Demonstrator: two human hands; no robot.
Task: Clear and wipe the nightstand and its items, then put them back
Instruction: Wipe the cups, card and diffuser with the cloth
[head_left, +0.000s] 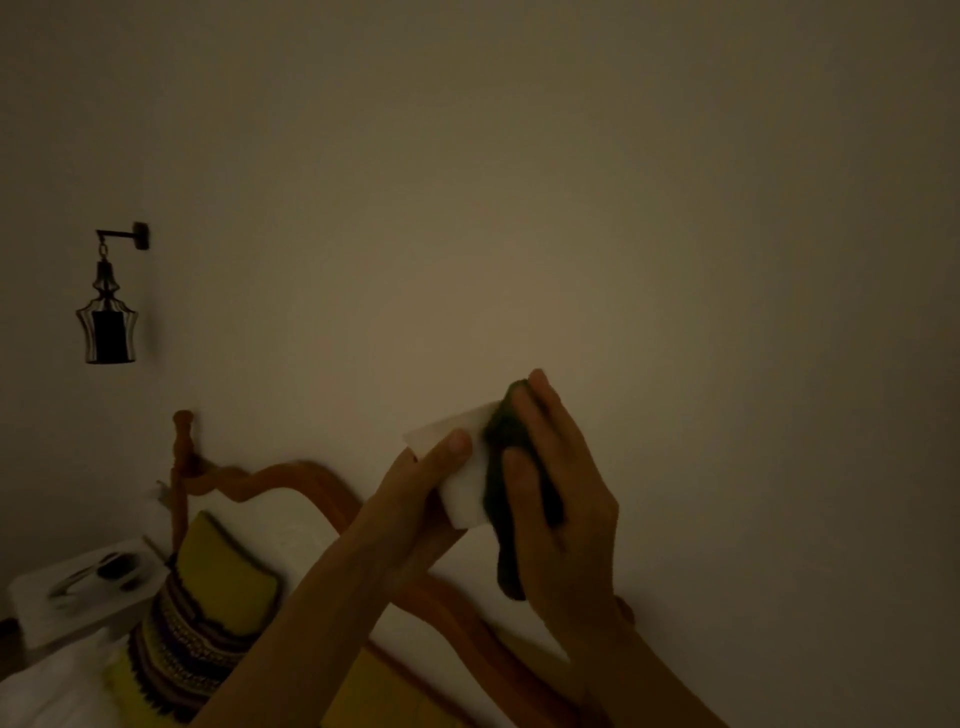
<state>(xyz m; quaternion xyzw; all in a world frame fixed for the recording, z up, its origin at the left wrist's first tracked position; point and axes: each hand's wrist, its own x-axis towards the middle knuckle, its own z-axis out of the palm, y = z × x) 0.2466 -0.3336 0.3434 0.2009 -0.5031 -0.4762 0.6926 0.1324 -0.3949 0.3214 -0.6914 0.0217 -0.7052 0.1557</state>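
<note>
1. Plainly, the left hand (415, 483) pinches a white box (457, 467), raised before the wall.
2. The right hand (556, 488) presses a dark cloth (501, 452) against it.
3. The box looks light and stiff; gripping its edges seems safest.

We cannot name the white object (457, 467): the left hand (415, 483) and the dark cloth (506, 483) under the right hand (556, 488) cover much of it. Both forearms run off the bottom edge. The items on the nightstand (78, 597) are blurred.
</note>
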